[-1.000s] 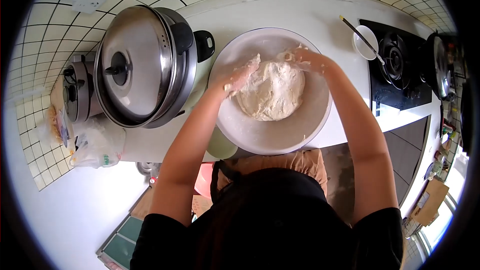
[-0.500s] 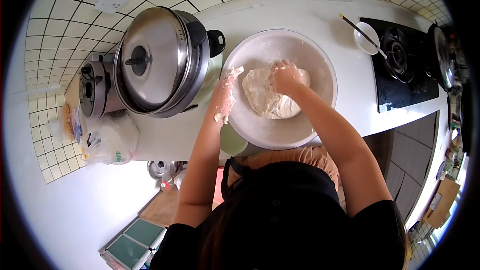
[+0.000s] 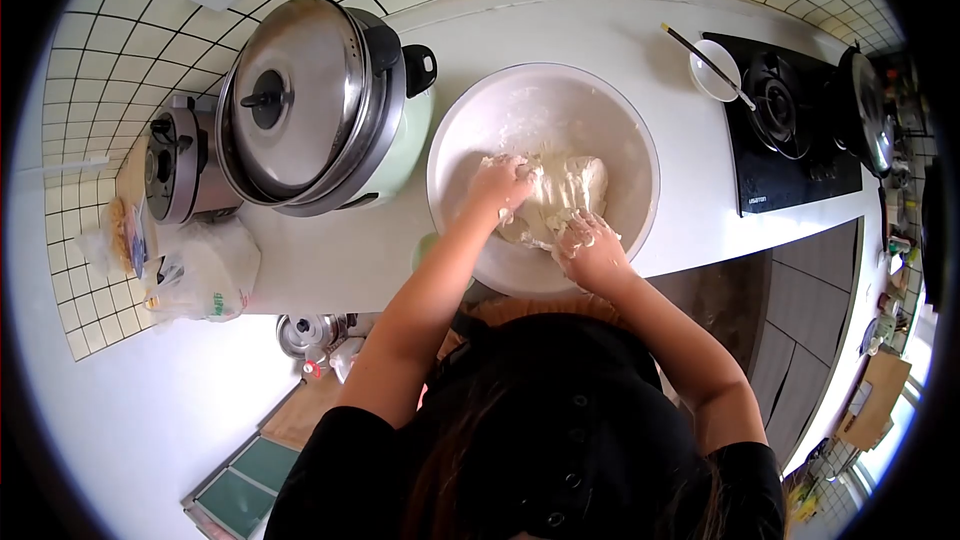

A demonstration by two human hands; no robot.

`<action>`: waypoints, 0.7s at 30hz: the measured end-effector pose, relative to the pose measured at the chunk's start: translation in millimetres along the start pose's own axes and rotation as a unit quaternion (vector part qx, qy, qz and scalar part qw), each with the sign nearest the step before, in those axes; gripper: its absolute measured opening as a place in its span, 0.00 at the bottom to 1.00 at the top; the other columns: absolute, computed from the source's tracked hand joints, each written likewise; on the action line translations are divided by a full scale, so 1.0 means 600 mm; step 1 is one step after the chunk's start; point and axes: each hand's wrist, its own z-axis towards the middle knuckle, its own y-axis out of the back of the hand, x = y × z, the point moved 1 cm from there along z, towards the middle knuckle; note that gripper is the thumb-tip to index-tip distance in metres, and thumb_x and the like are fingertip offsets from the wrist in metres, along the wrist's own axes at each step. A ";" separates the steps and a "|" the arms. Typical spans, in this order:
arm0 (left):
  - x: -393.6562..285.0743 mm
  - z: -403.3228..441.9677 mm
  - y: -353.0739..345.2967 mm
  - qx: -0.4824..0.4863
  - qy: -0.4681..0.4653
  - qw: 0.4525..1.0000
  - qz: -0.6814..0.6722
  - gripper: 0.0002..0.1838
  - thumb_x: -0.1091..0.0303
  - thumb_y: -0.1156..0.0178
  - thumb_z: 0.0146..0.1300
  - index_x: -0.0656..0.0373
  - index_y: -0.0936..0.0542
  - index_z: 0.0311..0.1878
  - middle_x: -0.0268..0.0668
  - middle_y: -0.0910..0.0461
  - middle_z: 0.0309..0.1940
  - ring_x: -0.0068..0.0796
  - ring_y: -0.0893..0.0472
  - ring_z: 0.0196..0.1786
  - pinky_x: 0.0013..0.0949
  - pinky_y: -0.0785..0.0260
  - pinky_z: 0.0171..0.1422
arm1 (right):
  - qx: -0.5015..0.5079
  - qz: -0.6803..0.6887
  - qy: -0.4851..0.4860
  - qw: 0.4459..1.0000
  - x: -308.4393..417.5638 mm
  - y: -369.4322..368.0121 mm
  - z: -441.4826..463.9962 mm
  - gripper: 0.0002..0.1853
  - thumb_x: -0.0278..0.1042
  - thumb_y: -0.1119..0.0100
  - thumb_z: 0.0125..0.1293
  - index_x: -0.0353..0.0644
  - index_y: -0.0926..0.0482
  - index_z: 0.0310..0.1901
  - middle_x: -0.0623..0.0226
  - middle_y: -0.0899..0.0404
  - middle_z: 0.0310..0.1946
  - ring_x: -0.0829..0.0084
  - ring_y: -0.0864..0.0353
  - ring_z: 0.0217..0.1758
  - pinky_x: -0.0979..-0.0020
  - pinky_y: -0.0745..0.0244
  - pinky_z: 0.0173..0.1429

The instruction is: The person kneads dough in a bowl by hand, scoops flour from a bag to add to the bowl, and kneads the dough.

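Note:
A pale, sticky mass of dough (image 3: 565, 185) lies in a wide white basin (image 3: 640, 140). My left hand (image 3: 503, 187) is inside the basin, its curled fingers gripping the dough's left side. At the near edge of the dough, my right hand (image 3: 590, 248) has its dough-smeared fingers bent into it. Between the two hands the dough looks stretched, with ridges and strands. Bits of dough cling to both hands, and smears mark the basin's inner wall.
Left of the basin stands a large lidded steel pot (image 3: 300, 100), with a rice cooker (image 3: 180, 165) and a plastic bag (image 3: 215, 265) beyond. To the right are a white bowl (image 3: 713, 70) with a stick-like utensil across it, and a black gas stove (image 3: 800, 155).
My left hand has come from the basin's left rim onto the dough and closed on it. My right hand has drawn nearer to my body. The dough is now stretched.

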 end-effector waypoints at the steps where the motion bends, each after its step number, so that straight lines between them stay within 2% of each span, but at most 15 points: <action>1: -0.001 -0.014 0.000 0.025 -0.007 1.000 0.004 0.29 0.46 0.53 0.61 0.57 0.29 0.59 0.47 0.28 0.57 0.49 0.30 0.60 0.44 0.41 0.65 | 0.017 0.019 -0.004 1.000 -0.001 0.013 -0.006 0.11 0.34 0.43 0.53 0.38 0.21 0.37 0.57 0.22 0.41 0.56 0.26 0.53 0.59 0.33 0.60; 4: 0.012 -0.042 -0.039 -0.018 -0.025 0.997 0.076 0.32 0.45 0.53 0.62 0.61 0.33 0.61 0.49 0.31 0.59 0.48 0.32 0.61 0.44 0.42 0.65 | 0.030 0.084 -0.042 0.995 -0.030 0.025 -0.022 0.16 0.37 0.39 0.52 0.38 0.22 0.41 0.59 0.21 0.39 0.57 0.25 0.50 0.60 0.31 0.58; 5: -0.004 -0.058 -0.027 0.039 0.006 0.997 0.073 0.33 0.45 0.54 0.63 0.61 0.35 0.62 0.52 0.32 0.59 0.50 0.34 0.62 0.45 0.45 0.66 | 0.030 0.106 -0.060 0.992 -0.040 0.028 -0.020 0.18 0.38 0.37 0.51 0.39 0.22 0.43 0.60 0.21 0.38 0.58 0.24 0.48 0.60 0.30 0.57; 8: -0.010 -0.094 -0.044 -0.061 -0.040 0.994 0.087 0.32 0.46 0.53 0.63 0.62 0.35 0.62 0.56 0.31 0.57 0.52 0.34 0.62 0.46 0.44 0.65 | -0.052 0.103 -0.141 0.983 -0.056 0.072 0.009 0.20 0.39 0.38 0.53 0.40 0.23 0.47 0.59 0.21 0.43 0.56 0.26 0.54 0.60 0.31 0.59; 11: -0.020 -0.120 -0.034 -0.027 -0.026 0.999 0.023 0.32 0.49 0.49 0.62 0.62 0.35 0.62 0.58 0.30 0.55 0.53 0.33 0.61 0.47 0.45 0.65 | -0.156 -0.035 -0.200 0.967 -0.114 0.038 0.056 0.14 0.36 0.42 0.56 0.52 0.20 0.46 0.59 0.23 0.46 0.58 0.26 0.53 0.64 0.26 0.54; 14: -0.023 -0.145 -0.017 -0.031 -0.052 0.998 0.017 0.29 0.53 0.46 0.61 0.62 0.34 0.60 0.56 0.27 0.53 0.53 0.30 0.57 0.46 0.40 0.62 | 0.064 0.003 -0.251 0.966 -0.153 0.001 0.089 0.14 0.32 0.44 0.57 0.57 0.19 0.45 0.58 0.29 0.55 0.55 0.28 0.57 0.64 0.29 0.57; 16: -0.016 -0.148 0.002 -0.015 -0.032 0.996 -0.077 0.27 0.54 0.46 0.62 0.63 0.32 0.58 0.53 0.25 0.51 0.49 0.26 0.53 0.43 0.35 0.58 | 0.181 0.002 -0.244 0.953 -0.179 -0.041 0.102 0.15 0.30 0.45 0.58 0.57 0.18 0.46 0.53 0.35 0.61 0.54 0.31 0.61 0.65 0.31 0.60; 17: -0.011 -0.148 0.009 -0.006 -0.022 0.992 -0.125 0.26 0.55 0.45 0.62 0.63 0.31 0.57 0.51 0.24 0.50 0.47 0.24 0.51 0.41 0.33 0.56 | 0.168 0.028 -0.253 0.952 -0.169 -0.045 0.104 0.16 0.33 0.43 0.58 0.55 0.20 0.49 0.51 0.36 0.62 0.53 0.31 0.61 0.66 0.32 0.60; 19: 0.016 -0.126 0.005 -0.041 0.048 0.962 -0.267 0.26 0.55 0.45 0.61 0.64 0.30 0.56 0.51 0.22 0.45 0.48 0.23 0.48 0.42 0.31 0.53 | 0.042 0.202 -0.409 0.889 -0.149 -0.056 0.103 0.34 0.45 0.36 0.53 0.39 0.32 0.60 0.47 0.37 0.62 0.52 0.34 0.64 0.65 0.35 0.64; 20: 0.027 -0.112 0.003 -0.057 0.084 0.937 -0.335 0.26 0.55 0.45 0.61 0.65 0.30 0.55 0.51 0.21 0.43 0.49 0.22 0.46 0.43 0.31 0.52 | 0.069 0.234 -0.422 0.873 -0.140 -0.039 0.103 0.38 0.47 0.35 0.52 0.36 0.35 0.61 0.46 0.37 0.62 0.51 0.35 0.64 0.64 0.37 0.65; 21: 0.029 -0.100 0.007 -0.070 0.128 0.936 -0.319 0.25 0.53 0.47 0.62 0.65 0.29 0.54 0.51 0.21 0.44 0.50 0.22 0.45 0.43 0.30 0.50 | 0.095 0.266 -0.436 0.855 -0.133 -0.019 0.103 0.42 0.49 0.33 0.50 0.32 0.38 0.62 0.45 0.37 0.62 0.51 0.37 0.65 0.64 0.39 0.66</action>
